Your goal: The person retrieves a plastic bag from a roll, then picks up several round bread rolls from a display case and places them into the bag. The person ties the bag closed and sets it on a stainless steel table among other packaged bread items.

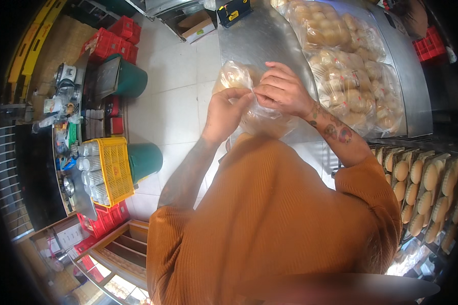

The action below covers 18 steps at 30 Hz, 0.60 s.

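Observation:
A clear plastic bag of buns (267, 121) sits at the edge of the steel table, close to my body. My left hand (229, 110) pinches the gathered plastic between thumb and forefinger. Right beside those fingertips, my right hand (284, 91) grips the same gathered spot, its outer fingers loosely curled. Plastic puffs out beyond my hands, with pale brown bread (233, 74) showing through it. What exactly lies between the fingertips is too small to tell.
Several filled bags of buns (343, 84) line the steel table (252, 42) on the right. A dark blue tape-like dispenser (233, 14) stands at its far end. Trays of bread (423, 183) fill a rack at right. Leftward are a yellow crate (116, 171) and green bins (147, 162).

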Tool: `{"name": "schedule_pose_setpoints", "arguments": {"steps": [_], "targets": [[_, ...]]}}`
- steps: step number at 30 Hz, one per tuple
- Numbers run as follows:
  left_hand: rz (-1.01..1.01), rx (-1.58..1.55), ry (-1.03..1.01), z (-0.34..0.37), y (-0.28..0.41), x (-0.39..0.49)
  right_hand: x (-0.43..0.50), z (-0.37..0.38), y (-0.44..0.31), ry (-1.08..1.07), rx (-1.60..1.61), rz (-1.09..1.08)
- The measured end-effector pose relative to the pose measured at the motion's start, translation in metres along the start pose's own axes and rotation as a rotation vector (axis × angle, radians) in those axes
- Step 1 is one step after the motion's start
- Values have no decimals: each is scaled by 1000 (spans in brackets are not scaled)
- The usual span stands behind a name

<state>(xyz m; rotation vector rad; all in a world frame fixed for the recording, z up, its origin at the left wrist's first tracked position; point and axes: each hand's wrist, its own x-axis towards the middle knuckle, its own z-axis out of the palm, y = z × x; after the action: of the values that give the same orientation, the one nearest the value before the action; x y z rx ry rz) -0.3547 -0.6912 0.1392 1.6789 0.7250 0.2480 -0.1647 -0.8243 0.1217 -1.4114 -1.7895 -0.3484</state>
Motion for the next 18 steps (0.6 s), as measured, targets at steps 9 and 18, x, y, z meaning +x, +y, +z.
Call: {"name": "schedule_pose_setpoints", "arguments": {"steps": [9,18], "targets": [[348,345,251,-6,-27,5,0,-18,-4,-299,18,260],[305,-206,4,4,-51,-9,9,6,-72,-243,-202,795]]}}
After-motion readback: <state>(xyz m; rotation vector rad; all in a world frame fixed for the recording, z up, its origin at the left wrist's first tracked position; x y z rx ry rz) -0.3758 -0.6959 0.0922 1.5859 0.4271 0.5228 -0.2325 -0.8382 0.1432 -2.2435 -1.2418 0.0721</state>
